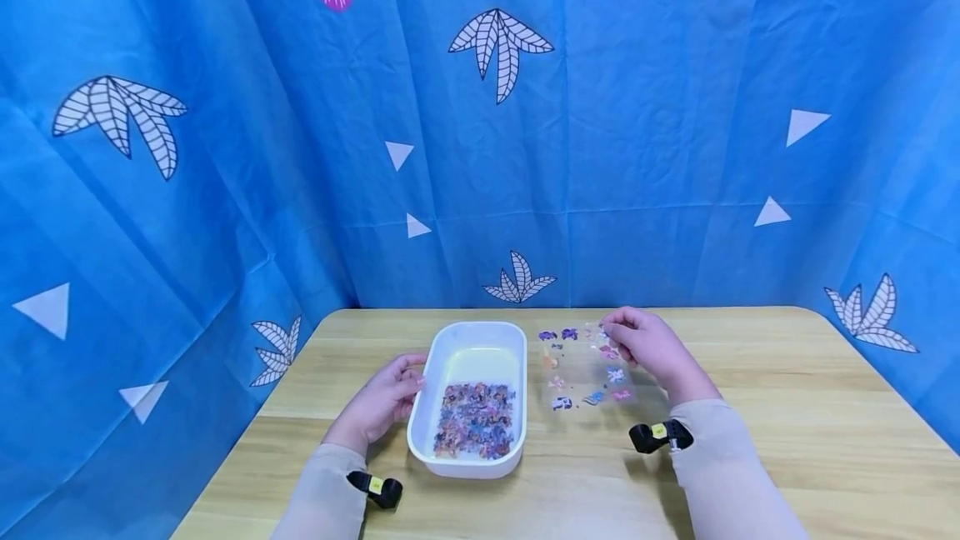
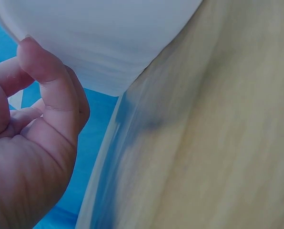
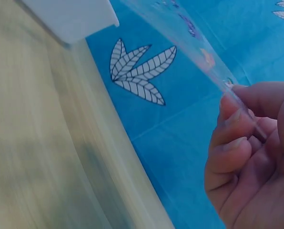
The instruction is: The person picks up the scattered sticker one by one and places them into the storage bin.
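A white rectangular tub (image 1: 467,348) stands left of the table's middle. Inside, a layer of small multicoloured stickers or cutouts (image 1: 476,422) covers its near part. My left hand (image 1: 381,400) grips the tub's left side, fingertips at the rim; the left wrist view shows the hand (image 2: 46,105) against the tub's outer wall (image 2: 104,38). To the right of the tub, my right hand (image 1: 647,347) pinches the upper right corner of a clear plastic sheet (image 1: 585,369) with small colourful figures along its edges. In the right wrist view, the sheet (image 3: 194,47) is raised between thumb and fingers.
The pale wooden table (image 1: 787,407) extends right and towards me. A blue patterned curtain (image 1: 637,148) hangs behind and at both sides. A black wrist camera (image 1: 375,488) sits on the left sleeve, another wrist camera (image 1: 660,436) on the right.
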`<action>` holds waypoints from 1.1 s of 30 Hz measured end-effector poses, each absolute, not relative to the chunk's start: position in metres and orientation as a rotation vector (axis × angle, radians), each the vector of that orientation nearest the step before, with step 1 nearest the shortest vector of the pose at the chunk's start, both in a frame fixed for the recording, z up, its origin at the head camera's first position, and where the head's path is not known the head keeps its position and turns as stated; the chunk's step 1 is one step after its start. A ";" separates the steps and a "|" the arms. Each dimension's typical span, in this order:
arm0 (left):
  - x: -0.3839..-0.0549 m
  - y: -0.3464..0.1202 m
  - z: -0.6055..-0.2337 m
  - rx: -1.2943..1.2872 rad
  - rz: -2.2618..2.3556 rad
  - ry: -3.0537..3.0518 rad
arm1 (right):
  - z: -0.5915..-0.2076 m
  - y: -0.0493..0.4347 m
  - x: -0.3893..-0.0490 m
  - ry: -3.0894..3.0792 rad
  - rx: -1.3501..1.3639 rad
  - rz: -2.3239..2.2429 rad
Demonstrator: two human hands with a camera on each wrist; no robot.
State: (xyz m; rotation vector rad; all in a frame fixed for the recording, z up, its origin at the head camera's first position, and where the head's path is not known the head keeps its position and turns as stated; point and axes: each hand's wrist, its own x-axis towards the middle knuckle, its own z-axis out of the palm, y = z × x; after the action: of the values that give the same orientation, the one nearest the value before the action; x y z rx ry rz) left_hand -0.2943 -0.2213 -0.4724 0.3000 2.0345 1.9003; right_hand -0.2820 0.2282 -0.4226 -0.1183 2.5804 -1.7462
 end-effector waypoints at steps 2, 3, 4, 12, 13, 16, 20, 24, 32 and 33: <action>-0.294 -0.222 -0.473 0.308 1.900 2.030 | -0.421 0.226 -0.282 2.561 -0.108 -1.784; -0.294 -0.222 -0.473 0.311 1.903 2.026 | -0.420 0.225 -0.282 2.551 -0.112 -1.800; -0.294 -0.222 -0.473 0.314 1.905 2.024 | -0.420 0.223 -0.282 2.540 -0.106 -1.822; -0.293 -0.222 -0.474 0.341 1.909 1.994 | -0.424 0.214 -0.284 2.409 -0.095 -1.969; -0.293 -0.222 -0.475 0.339 1.910 1.993 | -0.425 0.213 -0.284 2.399 -0.113 -1.974; -0.292 -0.222 -0.475 0.335 1.906 1.996 | -0.426 0.207 -0.284 2.356 -0.130 -2.001; -0.291 -0.223 -0.474 0.332 1.906 2.008 | -0.426 0.199 -0.284 2.299 -0.164 -2.047; -0.290 -0.225 -0.475 0.308 1.909 2.017 | -0.425 0.190 -0.281 2.217 -0.185 -2.106; -0.294 -0.225 -0.476 0.316 1.902 2.014 | -0.422 0.173 -0.280 2.086 -0.245 -2.166; -0.295 -0.225 -0.476 0.319 1.902 2.013 | -0.422 0.171 -0.279 2.084 -0.250 -2.159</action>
State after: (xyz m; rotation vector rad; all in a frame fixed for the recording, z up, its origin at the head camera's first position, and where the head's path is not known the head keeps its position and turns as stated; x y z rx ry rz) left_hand -0.2947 -0.2248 -0.4760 0.3190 2.0133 1.9021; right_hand -0.2795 0.1707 -0.4222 -0.2500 2.0837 -2.1588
